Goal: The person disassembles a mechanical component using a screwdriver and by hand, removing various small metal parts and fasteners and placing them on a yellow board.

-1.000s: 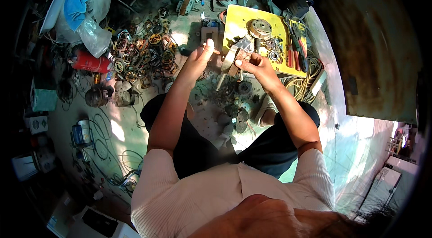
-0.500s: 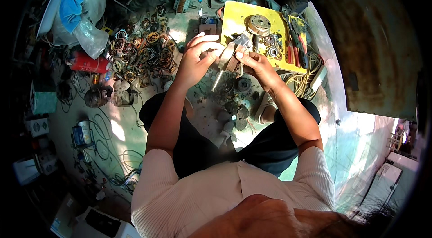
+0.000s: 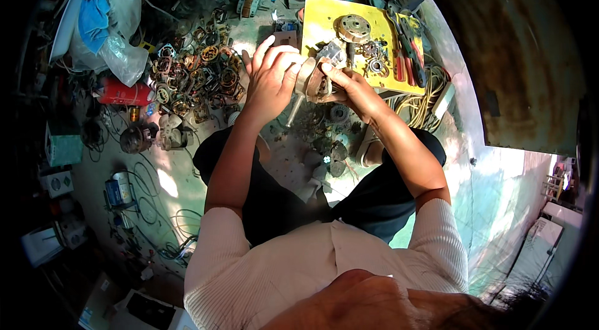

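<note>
Between my hands, over the floor in front of my knees, is a small electric motor (image 3: 317, 83) with a rounded metal housing. Its pale metal shaft (image 3: 295, 110) slants down toward me on the left, and a dark grey block sits at its far end. My right hand (image 3: 355, 93) grips the motor from the right, thumb laid on top. On the other side, my left hand (image 3: 272, 80) has its fingers stretched out, thumb beside the housing; whether it touches cannot be made out.
A yellow board (image 3: 318, 18) beyond my right hand carries a round metal plate (image 3: 354, 28), small parts and red-handled pliers (image 3: 409, 58). Several motor coils (image 3: 199, 71) are heaped at left, near a red cylinder (image 3: 125, 93). Loose parts (image 3: 334, 149) lie between my feet; cables (image 3: 430, 102) coil at right.
My left hand's fingers have straightened and lifted away to the far left. The motor has turned slightly in my right hand, its shaft shifting a little left.
</note>
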A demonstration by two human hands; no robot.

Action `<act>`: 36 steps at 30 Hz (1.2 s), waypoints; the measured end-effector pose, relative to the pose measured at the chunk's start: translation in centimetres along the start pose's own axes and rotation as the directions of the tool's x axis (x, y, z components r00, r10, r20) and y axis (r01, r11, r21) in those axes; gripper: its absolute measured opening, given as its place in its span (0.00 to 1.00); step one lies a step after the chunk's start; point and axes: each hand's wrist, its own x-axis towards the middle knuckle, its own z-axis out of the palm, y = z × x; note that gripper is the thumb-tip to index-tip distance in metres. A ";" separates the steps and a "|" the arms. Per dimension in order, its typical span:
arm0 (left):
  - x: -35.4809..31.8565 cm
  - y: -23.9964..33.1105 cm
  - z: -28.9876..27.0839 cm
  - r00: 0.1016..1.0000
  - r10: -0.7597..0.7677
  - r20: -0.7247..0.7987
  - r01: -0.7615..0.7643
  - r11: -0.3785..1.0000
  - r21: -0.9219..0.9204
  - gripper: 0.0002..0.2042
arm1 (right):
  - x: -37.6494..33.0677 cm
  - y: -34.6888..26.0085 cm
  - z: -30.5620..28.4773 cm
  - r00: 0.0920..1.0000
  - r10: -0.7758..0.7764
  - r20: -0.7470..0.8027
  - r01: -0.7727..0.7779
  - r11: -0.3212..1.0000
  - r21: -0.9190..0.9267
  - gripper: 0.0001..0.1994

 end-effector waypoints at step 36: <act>0.7 0.0 -1.5 0.982 0.186 -0.001 -0.186 0.982 -0.035 0.08 | -1.2 -1.2 -0.1 0.983 -0.176 0.049 0.182 0.971 -0.157 0.23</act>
